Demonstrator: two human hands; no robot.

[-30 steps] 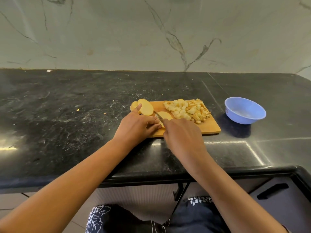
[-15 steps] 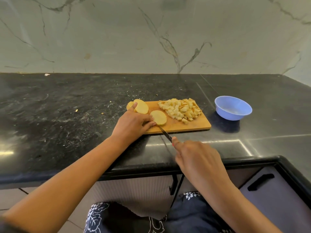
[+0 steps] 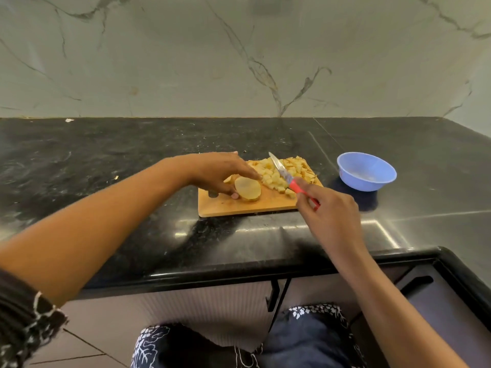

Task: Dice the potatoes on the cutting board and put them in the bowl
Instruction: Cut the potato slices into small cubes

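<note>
Since half a second ago the right hand (image 3: 329,216) has swung the knife (image 3: 281,170) from the front edge of the counter (image 3: 106,160) up over the board (image 3: 239,207), and the left hand (image 3: 223,173) has shifted along it. In the head view, at frame centre, the left thumb and fingertips pinch a round slice (image 3: 247,189), likely steadying it for cutting. The right hand's curled fingers grip the red handle, with the blade tilted up-left above the dice (image 3: 273,179), seemingly readying a cut. The dice lie between the hands. The bowl (image 3: 366,172), right of the board, shows no dice yet.
</note>
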